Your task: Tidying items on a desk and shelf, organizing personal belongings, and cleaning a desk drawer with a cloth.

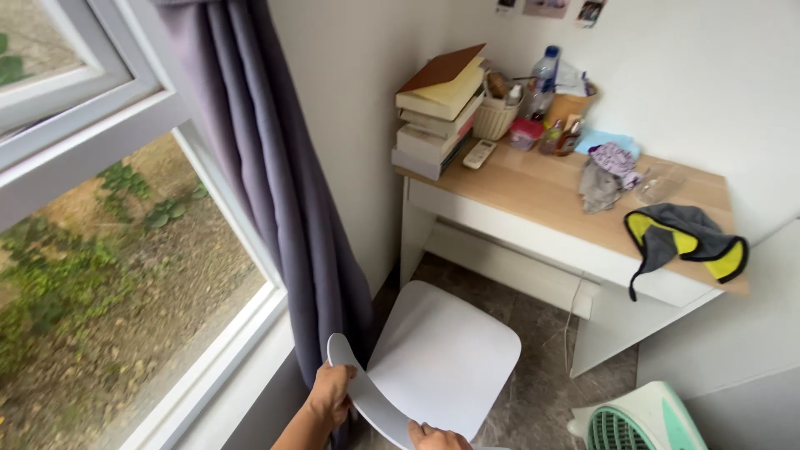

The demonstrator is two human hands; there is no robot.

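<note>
While gripped: white chair (pixel 446 354).

You are holding one white chair (pixel 446 358) with two hands, your left hand (pixel 331 393) and your right hand (pixel 435 437). One wooden desk (pixel 542 196) is standing far off, one stack of books (pixel 437 108) is sitting on it, and one purple curtain (pixel 267 167) is hanging on the left.

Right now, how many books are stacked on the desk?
About 5, all in one stack at the desk's left end by the wall, the brown-covered top book tilted. Lower ones overlap, so the count may be off.
</note>
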